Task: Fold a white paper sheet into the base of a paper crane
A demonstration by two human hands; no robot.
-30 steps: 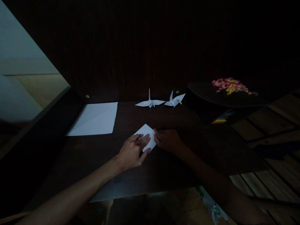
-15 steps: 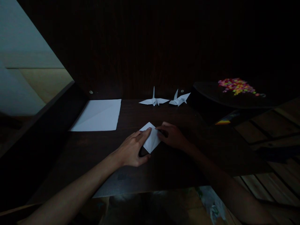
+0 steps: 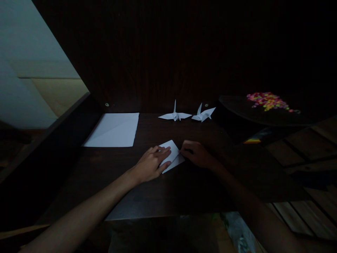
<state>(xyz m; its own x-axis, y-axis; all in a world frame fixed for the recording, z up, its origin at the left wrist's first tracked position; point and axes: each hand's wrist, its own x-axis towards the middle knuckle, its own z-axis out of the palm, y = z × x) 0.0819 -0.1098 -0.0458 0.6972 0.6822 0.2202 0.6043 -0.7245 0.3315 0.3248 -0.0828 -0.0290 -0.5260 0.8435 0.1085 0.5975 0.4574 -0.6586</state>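
Note:
A small folded white origami paper [image 3: 170, 149] lies on the dark wooden table in the middle of the head view, with a crease or flap edge running diagonally across it. My left hand [image 3: 152, 162] rests on its left side, fingers stretched out and spread flat over it. At the paper's right corner, my right hand [image 3: 196, 153] pinches the edge between thumb and forefinger. Behind the hands stand two folded paper cranes, one crane [image 3: 175, 115] with its wings spread and another crane [image 3: 204, 114] turned at an angle.
A stack of white paper sheets [image 3: 116, 129] lies at the back left, beside a dark side panel [image 3: 52, 154]. At the right, a pile of small colourful pieces [image 3: 270, 101] sits on a dark raised surface. A tall dark board [image 3: 147, 52] closes off the back.
The folded paper has turned a little, and a diagonal flap edge now shows on it. My right hand has closed on its right corner; my left fingers have spread further across it.

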